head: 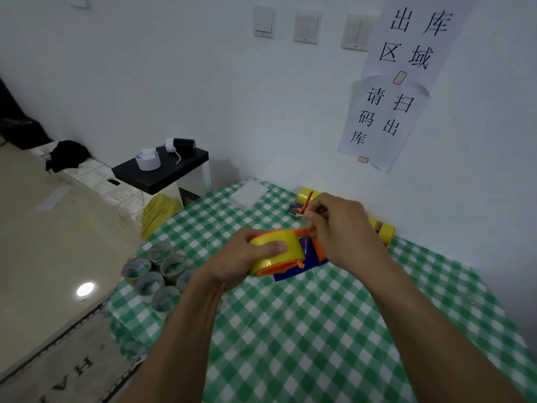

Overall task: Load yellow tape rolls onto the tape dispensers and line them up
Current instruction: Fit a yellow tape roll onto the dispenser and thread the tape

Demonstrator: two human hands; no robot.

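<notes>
Nearby stand empty cores; left fingers grip the yellow roll, right fingers pinch the dispenser.

Under left hand thumb, yellow tape roll: glossy plastic film. By its fingertips, orange dispenser: smooth plastic, semi-gloss. Below, tablecloth: shiny, vinyl-looking. Left of knuckles, cores: matt cardboard.

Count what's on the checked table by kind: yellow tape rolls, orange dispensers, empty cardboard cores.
yellow tape rolls: 3 (one held, two by the wall)
orange dispensers: 3 (one under each roll)
empty cardboard cores: 6
Total: 12 in view. The right hand hides part of the row by the wall, so there may be more.
</notes>
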